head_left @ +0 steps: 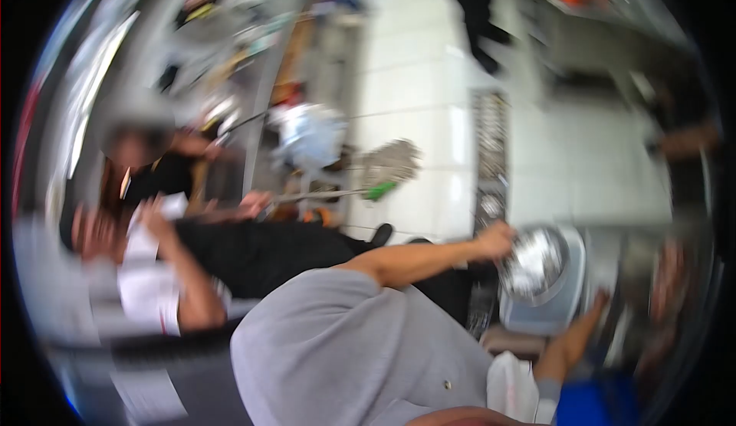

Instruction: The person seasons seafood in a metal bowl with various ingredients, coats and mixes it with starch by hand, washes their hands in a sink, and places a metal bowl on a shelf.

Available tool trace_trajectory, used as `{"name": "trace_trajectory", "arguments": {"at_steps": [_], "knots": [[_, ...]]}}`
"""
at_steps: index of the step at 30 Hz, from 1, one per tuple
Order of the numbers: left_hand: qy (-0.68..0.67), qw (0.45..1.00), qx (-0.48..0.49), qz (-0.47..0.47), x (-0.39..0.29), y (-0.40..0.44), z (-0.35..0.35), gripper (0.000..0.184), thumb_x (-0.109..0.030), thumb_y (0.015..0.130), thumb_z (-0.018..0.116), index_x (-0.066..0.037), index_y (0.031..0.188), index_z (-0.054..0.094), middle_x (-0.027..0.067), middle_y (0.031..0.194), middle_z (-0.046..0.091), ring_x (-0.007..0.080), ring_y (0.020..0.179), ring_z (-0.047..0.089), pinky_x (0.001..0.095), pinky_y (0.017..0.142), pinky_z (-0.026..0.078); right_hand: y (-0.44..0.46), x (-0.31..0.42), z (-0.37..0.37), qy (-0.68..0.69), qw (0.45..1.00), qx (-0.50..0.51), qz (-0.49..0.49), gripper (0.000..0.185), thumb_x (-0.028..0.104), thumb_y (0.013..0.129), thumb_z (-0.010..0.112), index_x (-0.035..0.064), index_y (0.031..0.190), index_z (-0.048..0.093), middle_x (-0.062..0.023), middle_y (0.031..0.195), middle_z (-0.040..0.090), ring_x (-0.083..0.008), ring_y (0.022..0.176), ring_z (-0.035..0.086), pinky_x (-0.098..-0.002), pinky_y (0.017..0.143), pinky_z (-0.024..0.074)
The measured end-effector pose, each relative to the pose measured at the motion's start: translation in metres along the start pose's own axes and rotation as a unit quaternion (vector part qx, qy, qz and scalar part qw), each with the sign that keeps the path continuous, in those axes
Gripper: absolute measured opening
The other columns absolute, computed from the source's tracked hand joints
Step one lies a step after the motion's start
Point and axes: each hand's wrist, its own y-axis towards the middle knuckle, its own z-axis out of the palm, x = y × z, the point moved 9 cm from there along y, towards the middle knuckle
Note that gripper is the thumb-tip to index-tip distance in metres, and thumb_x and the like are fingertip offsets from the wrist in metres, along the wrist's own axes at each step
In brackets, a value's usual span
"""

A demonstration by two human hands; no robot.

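Note:
A round metal bowl with a shiny, blurred inside sits over a pale plastic tub. My left hand is closed on the bowl's near rim, the arm stretched forward. Whether the bowl rests in the tub or is held just above it, I cannot tell. My right hand is beside the tub's right side, small and smeared, so its fingers do not show clearly. A white cloth hangs near my right sleeve.
At left, a co-worker in a black apron holds a mop with a green clamp; another person stands behind. A drain grate runs along the white tiled floor. Black-trousered legs show at the top. A plastic bag hangs by the counter.

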Motion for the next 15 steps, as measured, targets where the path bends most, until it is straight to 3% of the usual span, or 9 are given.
{"name": "trace_trajectory", "arguments": {"at_steps": [2,3,6,15], "knots": [[-0.092,0.995,-0.028,-0.014,-0.007,-0.012,-0.010,0.008,0.003,0.063,0.055,0.002,0.070,0.057,0.0118,0.061,0.056,0.0204,0.055,0.059,0.0372,0.044,0.051,0.064,-0.040,-0.021,-0.077,0.993,0.092,-0.021,0.058,0.046,0.091,0.040,0.0154,0.140,0.036,-0.0090,0.145,0.031,-0.0218,0.133,0.030,-0.0371,0.108,0.0240],[-0.107,0.993,-0.043,-0.026,-0.010,-0.017,-0.015,0.014,0.003,0.064,0.054,0.000,0.077,0.059,0.0101,0.065,0.058,0.0194,0.055,0.060,0.0347,0.041,0.051,0.077,-0.051,-0.008,-0.086,0.990,0.116,-0.011,0.058,0.045,0.091,0.040,0.0150,0.140,0.037,-0.0091,0.144,0.031,-0.0219,0.132,0.031,-0.0371,0.108,0.0244],[-0.160,0.986,-0.038,-0.041,-0.011,-0.021,-0.032,0.021,0.003,0.064,0.053,-0.001,0.083,0.062,0.0085,0.070,0.060,0.0185,0.055,0.061,0.0328,0.040,0.053,0.099,-0.071,0.023,-0.100,0.985,0.140,0.002,0.057,0.045,0.091,0.041,0.0140,0.139,0.038,-0.0095,0.143,0.033,-0.0224,0.131,0.032,-0.0373,0.108,0.0256],[-0.176,0.982,-0.055,-0.047,-0.016,-0.027,-0.037,0.010,0.003,0.063,0.053,0.000,0.072,0.056,0.0090,0.065,0.056,0.0187,0.056,0.060,0.0334,0.040,0.053,0.129,-0.089,0.045,-0.079,0.984,0.157,0.022,0.054,0.042,0.091,0.041,0.0110,0.135,0.041,-0.0106,0.138,0.039,-0.0238,0.127,0.038,-0.0377,0.105,0.0294]]}}
